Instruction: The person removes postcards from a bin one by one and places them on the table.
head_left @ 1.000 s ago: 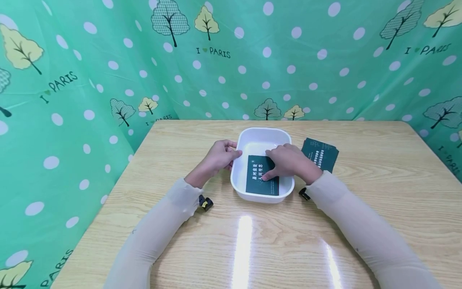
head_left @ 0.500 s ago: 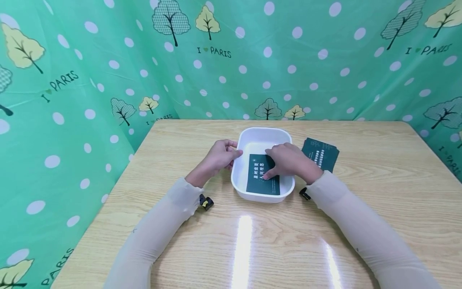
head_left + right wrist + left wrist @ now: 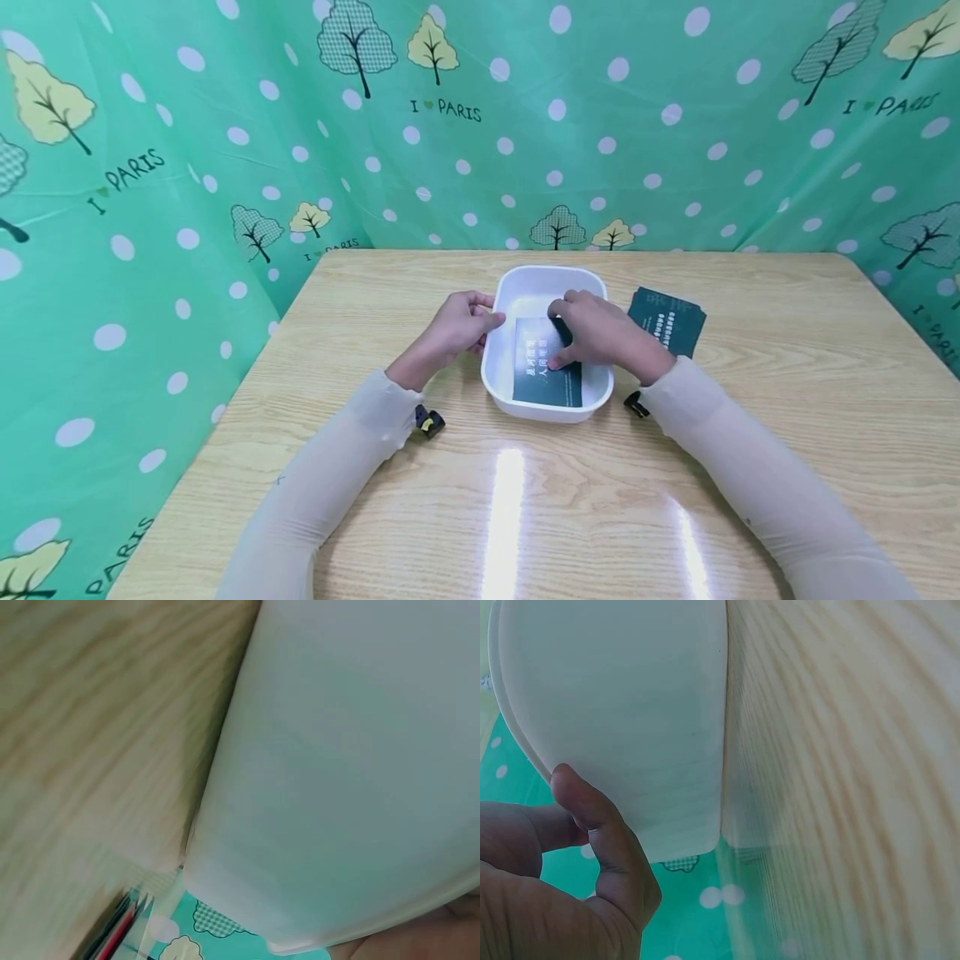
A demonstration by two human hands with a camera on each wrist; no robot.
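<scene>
A white plastic basin (image 3: 551,413) stands on the table. My left hand (image 3: 457,321) pinches its left rim, thumb on top; the left wrist view shows the thumb against the basin's outer wall (image 3: 630,705). Inside the basin is a dark green card (image 3: 543,387) with white characters, glare across its upper left. My right hand (image 3: 600,333) reaches over the right rim and holds this card, thumb on its face and fingers near its upper right. The hand hides that corner. In the right wrist view the basin wall (image 3: 337,765) covers most of the hand.
A fanned stack of similar green cards (image 3: 681,323) lies on the wooden table (image 3: 787,375), right of the basin and partly behind the right wrist. Small black devices show at the left wrist (image 3: 430,422) and right wrist (image 3: 636,405). A green patterned curtain (image 3: 637,192) hangs behind.
Glare has appeared on the card in the basin, and its upper edge sits slightly higher. My right fingers have shifted a little upward. The left hand and the basin have hardly moved.
</scene>
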